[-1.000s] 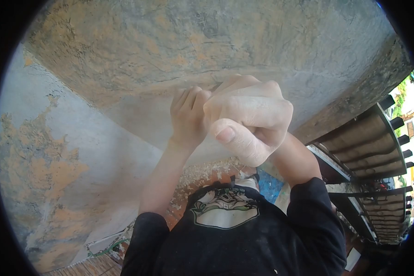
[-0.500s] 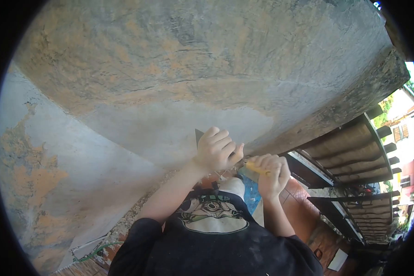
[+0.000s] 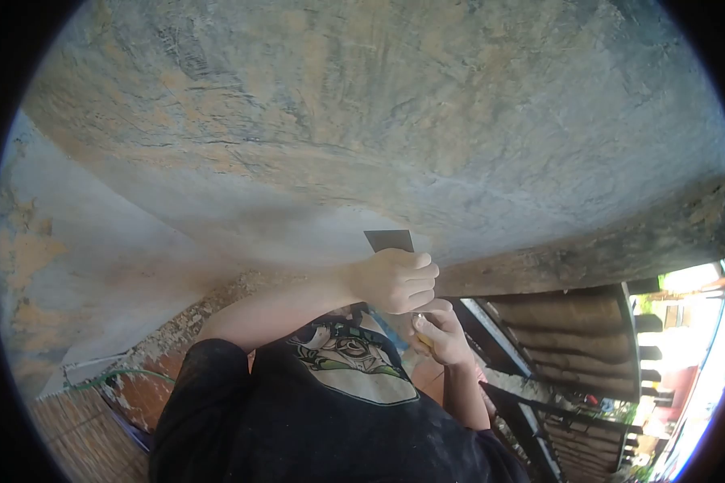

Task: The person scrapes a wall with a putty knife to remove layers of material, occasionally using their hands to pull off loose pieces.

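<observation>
A flat scraper (image 3: 389,240) pokes up against the grey wall (image 3: 395,121), its blade showing above the left hand (image 3: 397,280), whose fingers are wrapped tight around it. Just below, the right hand (image 3: 441,334) is curled around a yellowish handle (image 3: 424,341).

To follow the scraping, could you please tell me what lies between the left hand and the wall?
In the head view, the scraper blade juts up from the left hand against the wall; nothing else lies between.
</observation>
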A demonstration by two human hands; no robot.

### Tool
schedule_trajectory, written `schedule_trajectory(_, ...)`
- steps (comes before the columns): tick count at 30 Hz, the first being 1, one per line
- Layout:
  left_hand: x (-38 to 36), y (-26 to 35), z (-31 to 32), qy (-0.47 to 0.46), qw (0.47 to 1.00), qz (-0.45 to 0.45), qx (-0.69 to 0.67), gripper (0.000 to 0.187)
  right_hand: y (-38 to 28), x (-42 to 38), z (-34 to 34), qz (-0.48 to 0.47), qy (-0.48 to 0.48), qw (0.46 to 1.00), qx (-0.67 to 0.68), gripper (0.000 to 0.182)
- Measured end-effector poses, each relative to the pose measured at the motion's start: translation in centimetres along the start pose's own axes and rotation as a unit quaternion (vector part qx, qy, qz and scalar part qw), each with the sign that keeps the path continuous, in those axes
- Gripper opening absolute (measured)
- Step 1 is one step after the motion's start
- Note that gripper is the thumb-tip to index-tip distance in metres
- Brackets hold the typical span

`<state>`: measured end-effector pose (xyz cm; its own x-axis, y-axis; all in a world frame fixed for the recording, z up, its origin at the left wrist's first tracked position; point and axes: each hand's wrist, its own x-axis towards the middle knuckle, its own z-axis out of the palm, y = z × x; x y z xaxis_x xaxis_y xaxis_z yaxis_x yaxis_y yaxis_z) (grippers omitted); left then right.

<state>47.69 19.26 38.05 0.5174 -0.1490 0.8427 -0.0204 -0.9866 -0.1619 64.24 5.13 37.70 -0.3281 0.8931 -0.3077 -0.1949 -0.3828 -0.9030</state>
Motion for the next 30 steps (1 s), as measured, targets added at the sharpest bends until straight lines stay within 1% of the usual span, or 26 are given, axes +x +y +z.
schedule_trajectory(1,0.4,-0.2,0.8,0.002,1.0,-0.012,0.015,0.044,-1.2,-0.1,-1.2,-0.023,-0.01,0.999,-0.026,0.028)
schedule_trajectory(2,1.0,-0.4,1.6,0.04,0.998,-0.031,0.045,0.044,-3.0,-0.5,-2.1,-0.01,-0.005,0.997,-0.076,0.029)
schedule_trajectory(3,1.5,-0.5,2.4,0.077,0.993,-0.047,0.075,0.044,-4.9,-0.6,-3.4,-0.02,-0.056,0.99,-0.126,0.024)
schedule_trajectory(4,2.0,-0.7,3.1,0.077,0.991,-0.058,0.088,0.044,-6.8,-1.0,-4.0,0.008,-0.046,0.983,-0.176,0.019)
schedule_trajectory(5,2.6,-1.1,3.8,0.11,0.986,-0.075,0.102,0.041,-8.6,-1.1,-4.4,0.033,-0.036,0.973,-0.227,0.016)
schedule_trajectory(6,3.0,-1.5,4.4,0.143,0.979,-0.089,0.116,0.038,-9.7,-0.9,-4.8,0.037,-0.048,0.97,-0.234,0.016)
schedule_trajectory(8,3.7,-2.3,5.0,0.163,0.971,-0.109,0.137,0.039,-11.4,-0.1,-5.3,0.041,-0.002,0.969,-0.244,0.014)
schedule_trajectory(9,3.8,-2.7,5.2,0.182,0.965,-0.124,0.144,0.04,-12.3,0.3,-5.4,0.046,-0.014,0.966,-0.255,0.014)
schedule_trajectory(11,3.4,-2.9,5.4,0.207,0.952,-0.143,0.172,0.039,-13.7,1.3,-5.6,0.085,-0.02,0.948,-0.304,0.016)
schedule_trajectory(12,3.0,-2.8,5.5,0.226,0.944,-0.154,0.183,0.039,-13.7,1.9,-5.6,0.069,-0.026,0.934,-0.35,0.016)
schedule_trajectory(13,2.6,-2.7,5.4,0.234,0.938,-0.166,0.193,0.039,-13.9,2.3,-5.0,0.08,-0.035,0.929,-0.361,0.016)
schedule_trajectory(15,2.0,-2.4,5.4,0.256,0.929,-0.181,0.195,0.037,-14.6,2.5,-3.1,0.119,-0.005,0.938,-0.325,0.019)
schedule_trajectory(16,2.1,-2.4,5.6,0.27,0.923,-0.189,0.199,0.036,-14.5,2.4,-2.8,0.104,0.001,0.929,-0.356,0.019)
schedule_trajectory(17,2.3,-2.2,5.9,0.277,0.918,-0.198,0.204,0.036,-14.2,2.4,-3.4,0.113,-0.002,0.924,-0.364,0.019)
schedule_trajectory(19,2.7,-2.4,6.2,0.284,0.917,-0.173,0.222,0.035,-13.6,2.4,-5.2,-0.004,-0.044,0.898,-0.438,0.02)
schedule_trajectory(20,2.9,-2.2,6.6,0.288,0.923,-0.159,0.199,0.035,-13.8,2.0,-5.7,0.036,-0.038,0.916,-0.398,0.02)
schedule_trajectory(21,2.9,-2.5,6.8,0.29,0.921,-0.159,0.205,0.035,-13.9,2.2,-6.0,0.035,-0.043,0.914,-0.402,0.02)
schedule_trajectory(23,2.8,-2.9,7.0,0.287,0.923,-0.165,0.196,0.035,-13.8,2.9,-6.3,0.08,-0.007,0.918,-0.389,0.018)
schedule_trajectory(25,1.8,-2.6,6.8,0.287,0.917,-0.181,0.211,0.035,-13.2,3.3,-5.7,0.108,-0.01,0.919,-0.38,0.021)
schedule_trajectory(27,1.5,-2.4,6.6,0.274,0.923,-0.182,0.199,0.035,-11.9,2.8,-5.9,0.052,0.01,0.918,-0.394,0.024)
schedule_trajectory(29,1.8,-2.6,7.3,0.277,0.923,-0.169,0.208,0.034,-11.8,2.6,-6.2,0.042,0.009,0.921,-0.388,0.026)
schedule_trajectory(30,2.0,-2.5,7.6,0.278,0.928,-0.162,0.188,0.034,-12.0,2.4,-6.5,0.02,0.007,0.913,-0.408,0.026)
